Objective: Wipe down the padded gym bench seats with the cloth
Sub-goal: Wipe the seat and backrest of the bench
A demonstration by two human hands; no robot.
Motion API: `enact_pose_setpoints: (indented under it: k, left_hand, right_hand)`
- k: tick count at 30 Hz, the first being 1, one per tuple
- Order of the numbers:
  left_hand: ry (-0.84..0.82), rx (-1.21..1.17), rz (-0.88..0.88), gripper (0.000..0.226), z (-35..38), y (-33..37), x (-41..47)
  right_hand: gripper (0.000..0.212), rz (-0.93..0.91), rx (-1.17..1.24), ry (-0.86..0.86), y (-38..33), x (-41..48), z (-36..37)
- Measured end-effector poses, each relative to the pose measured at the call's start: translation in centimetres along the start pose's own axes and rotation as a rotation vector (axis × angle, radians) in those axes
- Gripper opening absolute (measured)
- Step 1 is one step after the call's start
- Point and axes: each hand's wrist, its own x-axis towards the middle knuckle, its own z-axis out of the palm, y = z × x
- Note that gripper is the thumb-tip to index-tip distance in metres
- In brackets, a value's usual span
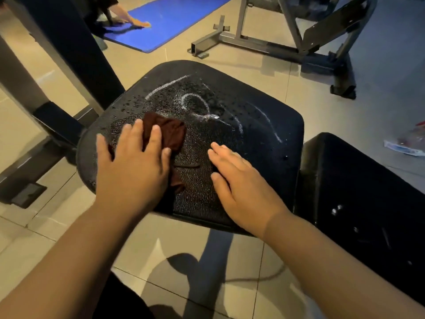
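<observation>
Count: two hands, one cloth, two black pads in view.

Seat pad (253,125): black, textured, rounded corners. Surface wet, with many droplets across the far half and several whitish streaks, one of them curling into a loop near the middle.

Cloth (170,132): one, dark brown, crumpled. It lies on the left part of the seat pad, partly under the left hand.

Left hand (131,166): palm down on the cloth, fingers spread and fairly straight, pressing rather than gripping. The cloth bunches out beyond the fingertips and beside the thumb.

Right hand (241,183): flat on the bare pad just right of the cloth, fingers straight and together, holding nothing. The two hands are near each other but not touching.

Second pad (358,180): black, just right of the seat pad, with a few droplets on it.

Background: one blue mat (174,17) on the tiled floor (230,54), with another person's arm (124,13) reaching onto it. One grey steel frame (253,40). One packet (404,146) on the floor at the right edge, too blurred to identify.
</observation>
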Motion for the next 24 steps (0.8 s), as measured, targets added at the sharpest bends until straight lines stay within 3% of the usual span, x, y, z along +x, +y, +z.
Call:
enact_pose_setpoints:
  k: [4,8,14,21,24]
  left_hand:
    - [0.035,0.054,-0.097,0.064,0.0,-1.7,3.6]
    - [0.032,-0.030,-0.089,0.074,0.0,2.0,6.9]
    - [0.019,-0.060,0.349,0.060,0.3,1.0,5.7]
    - [0.059,-0.034,0.091,0.062,0.4,0.5,10.2]
    - [0.057,-0.076,0.198,0.061,0.2,0.8,10.7]
  right_hand:
    - [0.054,0.020,-0.089,0.078,-0.6,1.4,0.7]
    - [0.059,0.007,-0.166,0.128,-0.9,2.7,1.3]
    - [0.059,0.009,-0.170,0.085,-1.0,2.5,1.2]
    - [0.067,-0.007,-0.238,0.042,-1.0,3.6,1.6]
    - [0.069,-0.005,-0.247,0.029,-1.2,4.7,1.5]
